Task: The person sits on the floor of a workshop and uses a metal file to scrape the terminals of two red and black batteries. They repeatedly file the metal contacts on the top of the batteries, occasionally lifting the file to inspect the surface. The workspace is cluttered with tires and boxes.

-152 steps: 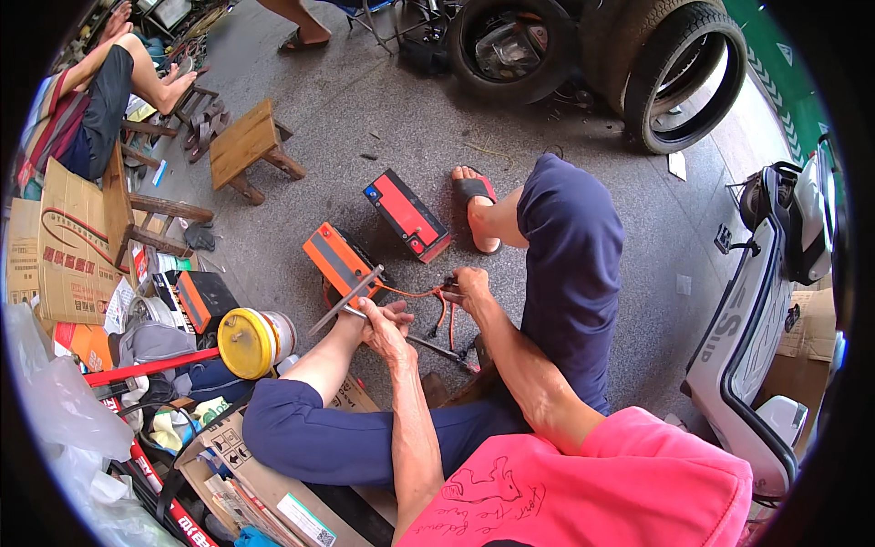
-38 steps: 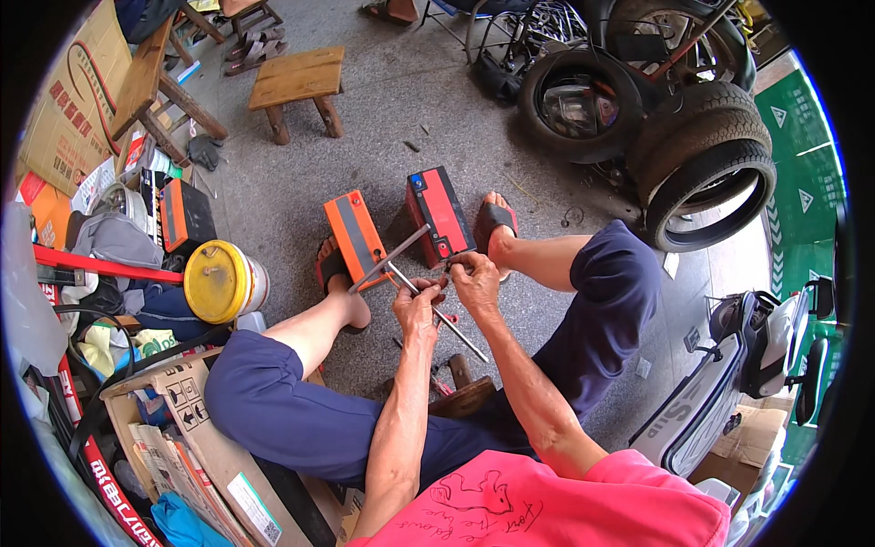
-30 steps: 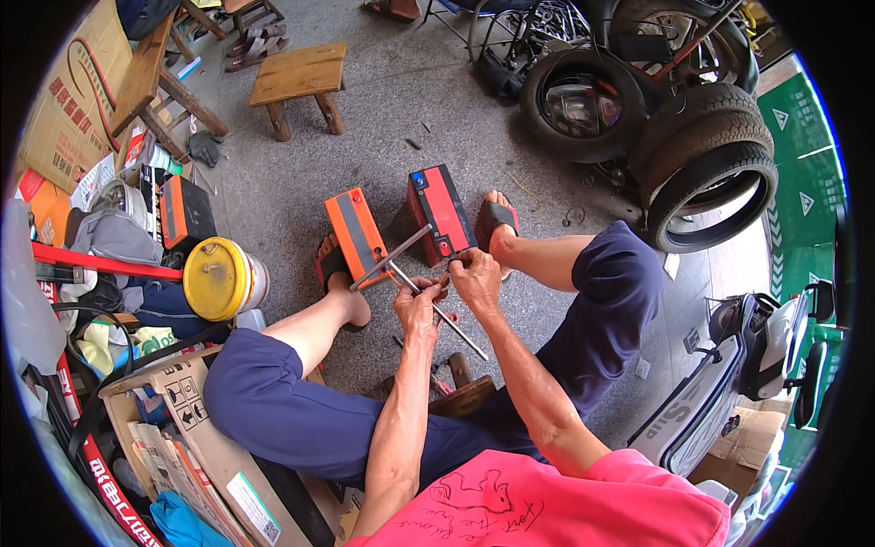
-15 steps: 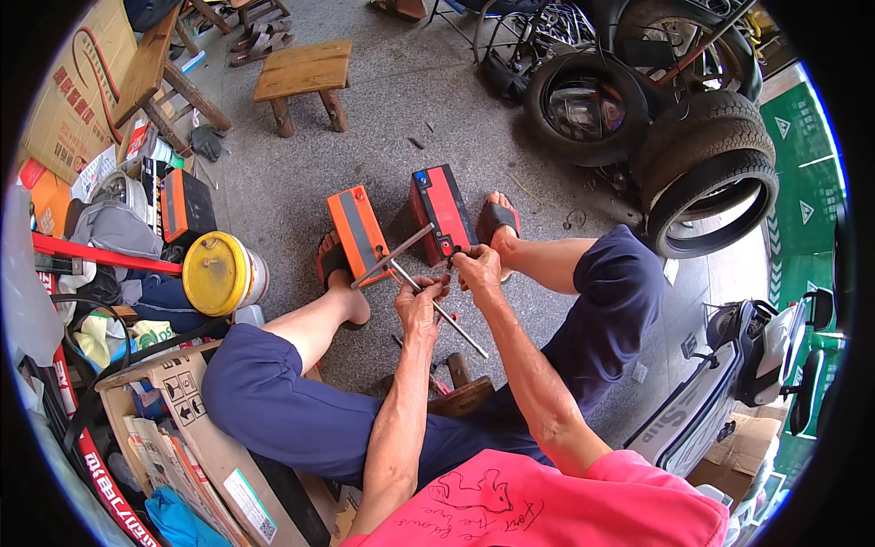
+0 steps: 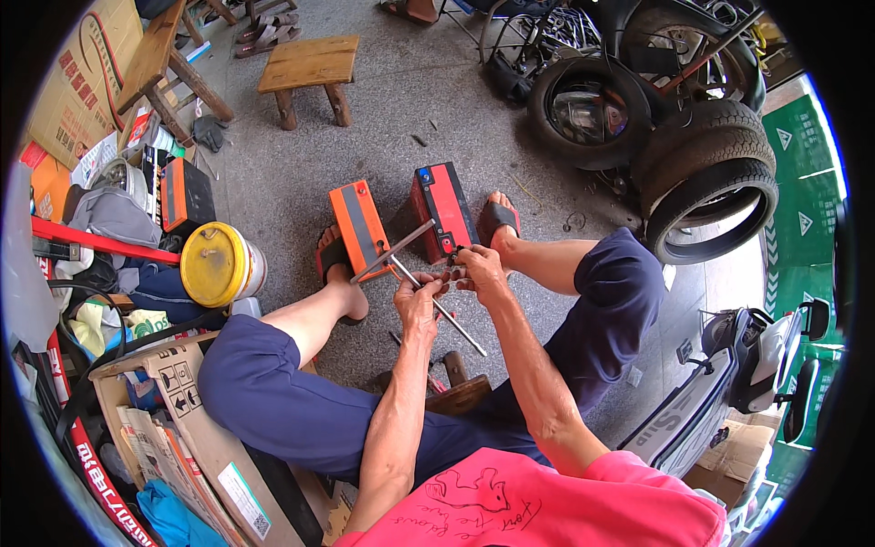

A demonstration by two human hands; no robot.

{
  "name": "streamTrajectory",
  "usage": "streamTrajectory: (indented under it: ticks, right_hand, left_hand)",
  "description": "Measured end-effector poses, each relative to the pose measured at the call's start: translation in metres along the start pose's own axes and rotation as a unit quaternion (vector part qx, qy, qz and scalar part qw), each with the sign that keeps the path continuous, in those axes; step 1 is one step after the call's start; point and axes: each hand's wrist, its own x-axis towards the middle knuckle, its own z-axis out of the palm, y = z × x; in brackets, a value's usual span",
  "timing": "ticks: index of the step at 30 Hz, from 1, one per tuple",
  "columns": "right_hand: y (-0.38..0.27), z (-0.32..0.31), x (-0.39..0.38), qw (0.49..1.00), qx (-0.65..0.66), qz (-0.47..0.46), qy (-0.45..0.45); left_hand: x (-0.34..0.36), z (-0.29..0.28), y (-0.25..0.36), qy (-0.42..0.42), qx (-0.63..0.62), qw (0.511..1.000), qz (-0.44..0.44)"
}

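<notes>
My left hand (image 5: 416, 304) is closed around the rod of a metal T-handle wrench (image 5: 470, 340). The wrench's crossbar (image 5: 372, 267) reaches across the near ends of two batteries. One is an orange battery (image 5: 351, 214) with a grey band; the other is a red and black battery (image 5: 444, 205), standing to its right. At the red battery's near corner, my right hand (image 5: 483, 272) has its fingers pinched together beside a terminal. A small dark piece shows at those fingertips, too small to name. Both hands are close together, the left slightly nearer to me.
Between my legs is a small wooden stool (image 5: 465, 396). A yellow-lidded bucket (image 5: 211, 264) and an open cardboard box (image 5: 196, 410) stand at the left. Stacked tires (image 5: 711, 205) lie to the right, with a scooter (image 5: 702, 392) nearer. A wooden bench (image 5: 312, 64) stands farther off.
Hands, wrench and batteries keep nearly the same places. The fingers of my right hand have shifted slightly beside the red battery's terminal, and the view has moved a little.
</notes>
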Motion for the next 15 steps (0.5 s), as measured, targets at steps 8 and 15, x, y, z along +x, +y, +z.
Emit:
streamTrajectory:
  ticks: [8,15]
  right_hand:
    - [0.002,0.001,0.000,0.999,-0.027,-0.015,0.009]
    - [-0.003,-0.012,0.011,0.999,-0.045,0.005,0.027]
  left_hand:
    - [0.001,-0.003,0.000,0.007,0.015,1.000,-0.002]
    - [-0.002,0.003,0.001,0.008,0.000,1.000,0.000]
